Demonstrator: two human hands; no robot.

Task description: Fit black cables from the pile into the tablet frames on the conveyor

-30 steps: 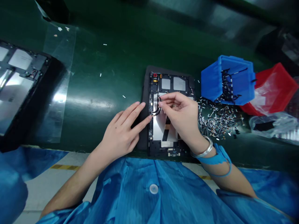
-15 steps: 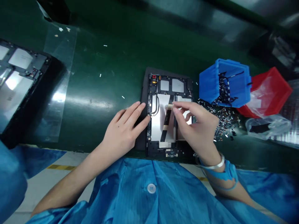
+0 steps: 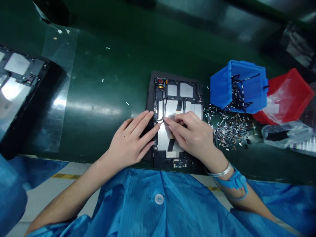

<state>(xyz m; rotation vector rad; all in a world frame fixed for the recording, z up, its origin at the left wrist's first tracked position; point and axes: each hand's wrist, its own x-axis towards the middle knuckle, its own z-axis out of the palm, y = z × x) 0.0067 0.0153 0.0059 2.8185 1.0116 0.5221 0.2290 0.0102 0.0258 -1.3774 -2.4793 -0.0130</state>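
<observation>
Device with exposed innards (image 3: pixel 170 110): lies on green bench (image 3: pixel 111 72), directly before the person. Left hand (image 3: pixel 133 141): fingers spread, tips along device's left edge. Right hand (image 3: pixel 194 136): fingers bent, index tip at black cable (image 3: pixel 164 110); cannot tell whether it pinches.

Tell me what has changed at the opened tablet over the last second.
The right hand let go of the black cable, moved right, then came back left; its fingertips are now beside the cable, grip unclear. The left hand stayed at the left edge of the opened tablet; the blue bin stayed put.
</observation>
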